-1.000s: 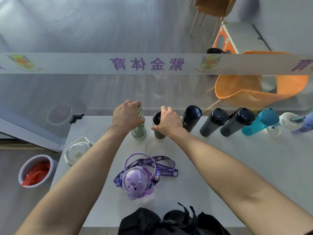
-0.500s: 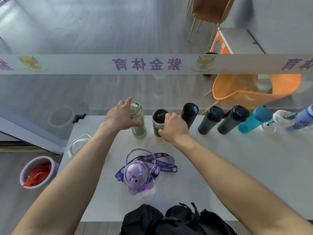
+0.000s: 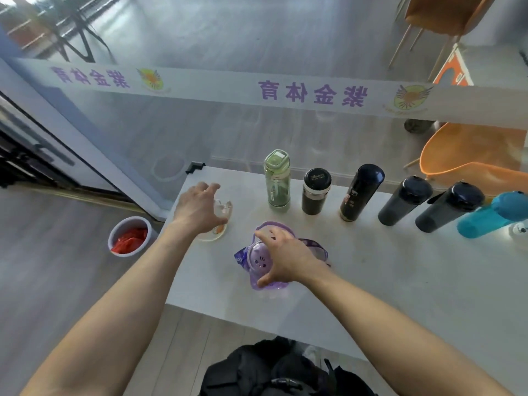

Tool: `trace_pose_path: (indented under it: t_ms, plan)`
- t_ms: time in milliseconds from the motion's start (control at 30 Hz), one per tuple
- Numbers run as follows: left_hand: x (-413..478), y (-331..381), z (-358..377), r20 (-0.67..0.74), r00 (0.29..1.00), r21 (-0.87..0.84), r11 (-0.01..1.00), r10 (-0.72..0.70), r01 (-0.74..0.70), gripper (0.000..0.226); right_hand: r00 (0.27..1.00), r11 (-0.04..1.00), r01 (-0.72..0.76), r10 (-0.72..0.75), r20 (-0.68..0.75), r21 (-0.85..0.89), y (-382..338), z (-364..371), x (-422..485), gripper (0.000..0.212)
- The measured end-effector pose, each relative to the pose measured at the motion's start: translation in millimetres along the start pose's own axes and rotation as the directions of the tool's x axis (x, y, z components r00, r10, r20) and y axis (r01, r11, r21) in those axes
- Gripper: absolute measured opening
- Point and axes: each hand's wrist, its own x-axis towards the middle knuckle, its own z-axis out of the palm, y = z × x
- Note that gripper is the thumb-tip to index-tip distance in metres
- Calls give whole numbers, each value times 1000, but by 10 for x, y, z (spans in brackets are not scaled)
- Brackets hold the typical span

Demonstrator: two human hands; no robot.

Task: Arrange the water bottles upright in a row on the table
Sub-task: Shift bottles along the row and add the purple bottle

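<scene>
Head view, items listed from the left. Red-filled bucket (image 3: 130, 236): on the floor, off the left edge of the table (image 3: 400, 281). Left hand (image 3: 197, 208): fingers spread wide, hovering over a clear glass vessel (image 3: 218, 224) near the far-left corner; contact cannot be told. Purple cat-faced bottle (image 3: 264, 260): toward the near-left part of the top, strap pooled around it, in front of the row. Right hand (image 3: 285, 255): fingers curled loosely over this bottle's lid and handle, thumb at its near side; a closed grip is not evident. Row along the far edge, all upright: green clear bottle (image 3: 277, 181), short dark jar-like bottle (image 3: 315, 192), tall black flask (image 3: 361, 192), two dark bottles (image 3: 404, 200) (image 3: 448, 207) side by side, teal bottle (image 3: 491, 215) cut by the right frame edge, with a small white object (image 3: 520, 230) just beside it. Black bag (image 3: 285, 370): below the near edge. Orange chair (image 3: 474, 155): beyond the glass, at right.
</scene>
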Motion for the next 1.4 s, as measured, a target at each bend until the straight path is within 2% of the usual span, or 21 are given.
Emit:
trace_pose_path:
  t_ms: [67,167,267,400,533,667,833,1000,1133,1200,1400]
  plan:
    - [-73,-201,63,2,1000,3,1000,-18,18,109,999,999,-4,7,45,-54,-51,98,71,137]
    - [-23,-519,203,-1,1000,4,1000,-10,10,119,998,1000,-30,31,59,-5,-56,180,146,131]
    - [178,-778,347,10,1000,-32,999,13,-12,129,999,999,-32,32,-2,31,-78,229,187,117]
    - [414,-927,453,63,997,-106,994,38,-32,141,992,992,-96,103,-79,83,-210,264,324,112]
    - [546,-965,543,142,982,-168,980,128,-104,124,973,975,-171,190,-129,144,-420,238,581,107]
    - [664,-1097,537,95,976,-194,965,197,-176,99,948,951,-238,271,-166,198,-587,167,839,103]
    - [972,-1521,404,69,965,-188,953,254,-238,100,928,937,-278,318,-192,209,-723,119,1099,97]
    - [1250,-1693,289,55,927,-181,917,371,-356,95,915,915,-335,373,-155,227,-822,29,1441,104]
    - [1432,-1732,322,73,898,-79,900,434,-429,104,916,905,-353,386,-113,236,-863,-124,1723,110]
    - [1546,-1785,342,65,899,-44,902,432,-430,107,923,908,-350,377,-81,232,-848,-218,1868,114]
    - [1843,-1937,326,89,911,-152,910,402,-387,111,935,937,-329,341,-100,119,-730,-480,2182,124]
